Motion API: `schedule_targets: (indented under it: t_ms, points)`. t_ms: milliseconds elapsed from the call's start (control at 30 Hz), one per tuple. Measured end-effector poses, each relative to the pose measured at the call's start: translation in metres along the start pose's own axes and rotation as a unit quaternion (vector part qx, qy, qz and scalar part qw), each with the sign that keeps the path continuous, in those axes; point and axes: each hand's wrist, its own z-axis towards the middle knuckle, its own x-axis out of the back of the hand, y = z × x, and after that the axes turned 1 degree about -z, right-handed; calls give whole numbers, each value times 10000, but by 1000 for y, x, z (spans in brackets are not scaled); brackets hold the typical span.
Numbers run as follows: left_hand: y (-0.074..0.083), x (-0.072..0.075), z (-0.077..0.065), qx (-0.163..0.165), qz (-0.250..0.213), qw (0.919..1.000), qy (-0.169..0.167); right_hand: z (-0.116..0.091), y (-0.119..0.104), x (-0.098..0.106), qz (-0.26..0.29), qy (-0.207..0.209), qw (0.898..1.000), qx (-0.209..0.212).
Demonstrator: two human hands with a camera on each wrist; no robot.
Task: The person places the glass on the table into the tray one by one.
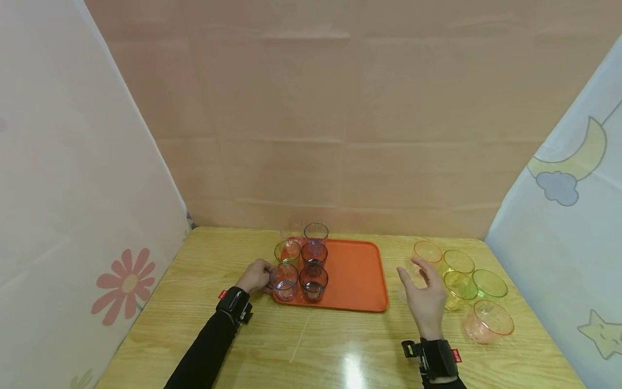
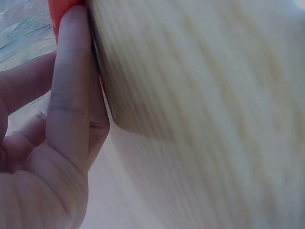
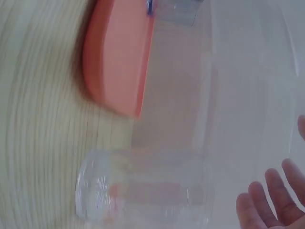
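- Tray (image 1: 357,275) in orange is set on the wooden table (image 1: 291,346) between the two hands, its longer side run from left to right.
- The tray's left edge is touched by the left hand (image 1: 256,275); in the left wrist view a fingertip is seen against the orange rim, but whether the rim is pinched between thumb and fingers cannot be told.
- The left part of the tray is taken up by six cups (image 1: 313,283), stood upright in two columns and three rows; the near left cup is placed just beside the left hand.
- Beyond the tray's right end the right hand (image 1: 427,300) is held out, thumb and fingers spread apart, with nothing gripped between them.
- A clear cup (image 3: 147,191) is shown by the right wrist view, stood upright on the table near the tray's corner, its long axis vertical; it is placed on the tray's side of the right fingers, lower than they are, and a gap is seen.
- By the right hand this cup is more nearly reached than by the left.
- To the right, a yellow cup (image 1: 460,286) and a pink cup (image 1: 486,324) are grouped with others, near the right hand.
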Motion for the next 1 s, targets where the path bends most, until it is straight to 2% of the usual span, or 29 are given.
schedule_targets:
  t_ms: [100, 267, 400, 667, 867, 1000]
  points:
    - [-2, -1, 1, -1, -46, 10000, 62, 3, 6, 7, -396, -32, 9992, -81]
    - [-4, -2, 1, -122, -41, 9999, 20, 5, 13, 16, -788, -263, 9953, -502]
    - [-3, -2, 0, -214, 4, 9998, -19, 6, 15, 21, -940, -447, 9924, -661]
    - [-1, -2, 0, -196, 153, 9997, 5, 7, 16, 22, -1148, -897, 9855, -870]
    - [3, 0, -8, -193, 205, 9996, 85, 7, 18, 22, -1288, -1148, 9804, -952]
    - [3, 1, -12, -229, 117, 9996, 119, 8, 18, 23, -1407, -1440, 9729, -1138]
